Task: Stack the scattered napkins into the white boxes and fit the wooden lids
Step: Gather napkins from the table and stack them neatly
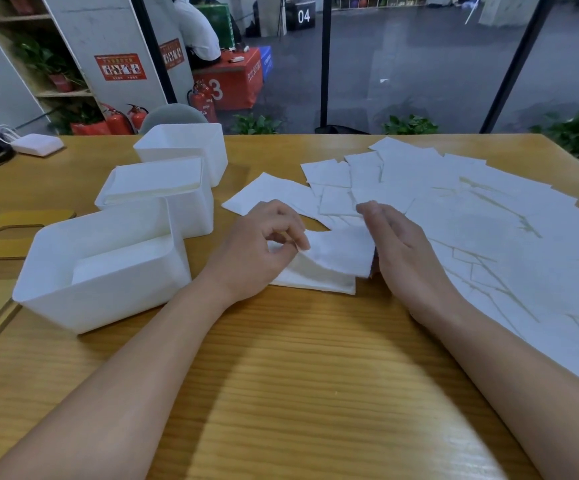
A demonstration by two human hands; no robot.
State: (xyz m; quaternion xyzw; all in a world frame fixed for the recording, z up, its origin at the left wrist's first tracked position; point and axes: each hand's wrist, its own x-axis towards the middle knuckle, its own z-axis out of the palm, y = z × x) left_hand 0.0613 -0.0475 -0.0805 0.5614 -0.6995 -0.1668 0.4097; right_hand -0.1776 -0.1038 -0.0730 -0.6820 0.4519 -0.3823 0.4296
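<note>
Centrally, the left hand (264,244) is curled, its thumb and forefinger pinching the lifted edge of a small napkin stack (326,265) on the wooden table (281,375). The right hand (399,247) is held edge-on against the stack's right side, fingers straight and pressed together; its thumb is hidden. Thin, soft scattered napkins (454,209) are overlapped to the right, cut off by the frame. Three smooth white boxes (104,268) are lined up at left, two partly filled. Slotted wooden lids (7,233) are partly hidden behind them.
</note>
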